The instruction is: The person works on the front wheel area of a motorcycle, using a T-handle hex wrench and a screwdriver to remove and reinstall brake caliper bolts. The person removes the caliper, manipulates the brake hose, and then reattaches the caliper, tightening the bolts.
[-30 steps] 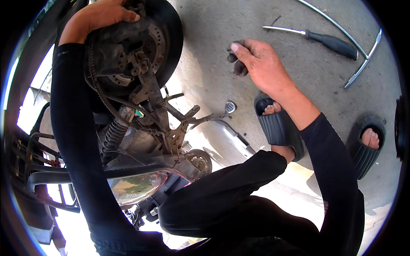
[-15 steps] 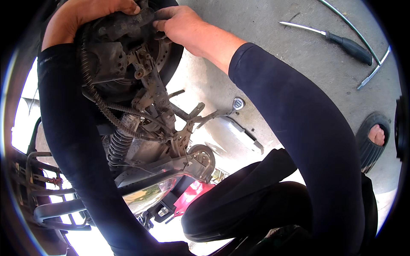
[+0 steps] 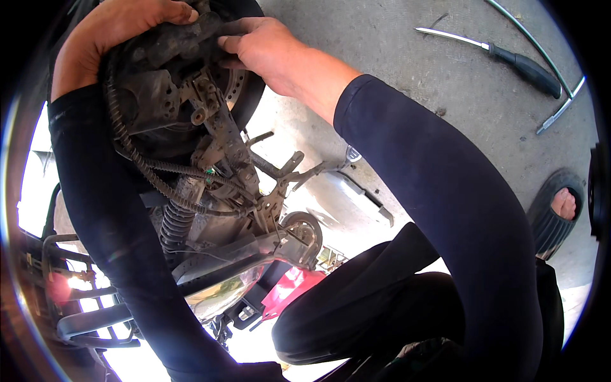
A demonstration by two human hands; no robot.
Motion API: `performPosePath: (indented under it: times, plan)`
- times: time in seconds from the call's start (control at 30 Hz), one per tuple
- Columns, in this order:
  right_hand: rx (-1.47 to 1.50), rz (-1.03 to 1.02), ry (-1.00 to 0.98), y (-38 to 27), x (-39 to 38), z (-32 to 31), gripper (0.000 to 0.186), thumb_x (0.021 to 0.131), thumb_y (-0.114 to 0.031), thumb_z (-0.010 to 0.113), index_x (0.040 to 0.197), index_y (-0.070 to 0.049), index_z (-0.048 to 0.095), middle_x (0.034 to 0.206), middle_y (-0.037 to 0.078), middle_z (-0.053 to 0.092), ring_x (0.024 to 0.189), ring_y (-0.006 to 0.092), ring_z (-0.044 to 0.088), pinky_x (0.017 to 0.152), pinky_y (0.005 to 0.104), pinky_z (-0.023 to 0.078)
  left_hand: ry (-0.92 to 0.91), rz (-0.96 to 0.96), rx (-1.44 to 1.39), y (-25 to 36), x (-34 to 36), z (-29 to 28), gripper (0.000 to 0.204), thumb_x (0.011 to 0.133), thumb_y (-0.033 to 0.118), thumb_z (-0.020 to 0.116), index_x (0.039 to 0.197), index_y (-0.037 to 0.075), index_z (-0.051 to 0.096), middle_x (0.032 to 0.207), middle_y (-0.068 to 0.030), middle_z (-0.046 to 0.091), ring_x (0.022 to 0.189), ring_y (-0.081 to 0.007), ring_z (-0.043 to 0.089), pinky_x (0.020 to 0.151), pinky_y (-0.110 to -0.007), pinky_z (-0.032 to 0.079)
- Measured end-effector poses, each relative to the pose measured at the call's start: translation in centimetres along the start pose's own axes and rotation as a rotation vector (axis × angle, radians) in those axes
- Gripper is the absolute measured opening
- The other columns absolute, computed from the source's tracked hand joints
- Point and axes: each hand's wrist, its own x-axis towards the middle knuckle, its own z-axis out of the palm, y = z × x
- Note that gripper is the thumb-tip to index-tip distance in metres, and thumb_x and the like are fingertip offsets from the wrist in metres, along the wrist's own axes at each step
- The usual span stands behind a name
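Observation:
A scooter or motorcycle lies before me with its underside and rear wheel exposed. At the wheel, my left hand (image 3: 137, 24) is closed over the far end of a dark, greasy metal part (image 3: 175, 43), its thumb on top and its other fingers mostly hidden. My right hand (image 3: 264, 51) grips the right end of that part with bent fingers; the tips go out of sight behind it. Just below the right hand shows a drilled brake disc (image 3: 237, 92) inside the black tyre (image 3: 253, 102). A ribbed cable sleeve (image 3: 121, 130) runs down beside my left forearm.
A black-handled screwdriver (image 3: 525, 71) lies on the concrete at the upper right, beside a T-handled metal tool (image 3: 560, 107). Below the wheel are a coil spring shock (image 3: 178, 223) and a metal stand (image 3: 273, 204). My sandalled foot (image 3: 561, 207) rests at the right.
Both hands and the metal part have shifted slightly left in the picture, along with the whole view. My right fingers sit a little more spread at the part's end.

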Motion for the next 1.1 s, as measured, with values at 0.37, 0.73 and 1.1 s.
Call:
performPosePath:
  times: [0.37,0.73,1.1]
  plan:
    - [-0.234,-0.215,0.091,0.4,-0.1,-0.6,0.021,0.085,0.000,0.071,0.106,0.006,0.070,0.094,0.016,0.072,0.083,0.0205,0.069,0.074,0.0321,0.055,0.008,0.124,-0.051,-4.9,3.7,0.6,0.053,0.081,0.025,0.070,0.126,-0.003,0.062,0.118,-0.0197,0.068,0.106,-0.0283,0.065,0.096,-0.035,0.050]
    - [-0.644,-0.567,0.314,0.2,-1.2,1.4,0.015,0.078,-0.005,0.077,0.086,0.007,0.072,0.078,0.021,0.072,0.074,0.0330,0.071,0.072,0.0370,0.055,0.009,0.042,-0.015,-2.1,-0.3,0.3,0.051,0.081,0.024,0.071,0.124,-0.002,0.064,0.114,-0.0181,0.071,0.100,-0.0261,0.068,0.091,-0.036,0.053]
    - [-0.727,-0.653,0.384,1.3,-1.3,2.6,0.013,0.075,-0.001,0.074,0.074,0.009,0.066,0.075,0.027,0.066,0.077,0.0432,0.067,0.071,0.0435,0.054,-0.062,0.083,-0.058,-3.5,0.9,0.1,0.046,0.081,0.024,0.072,0.119,0.000,0.068,0.107,-0.0161,0.073,0.094,-0.0235,0.069,0.087,-0.036,0.053]
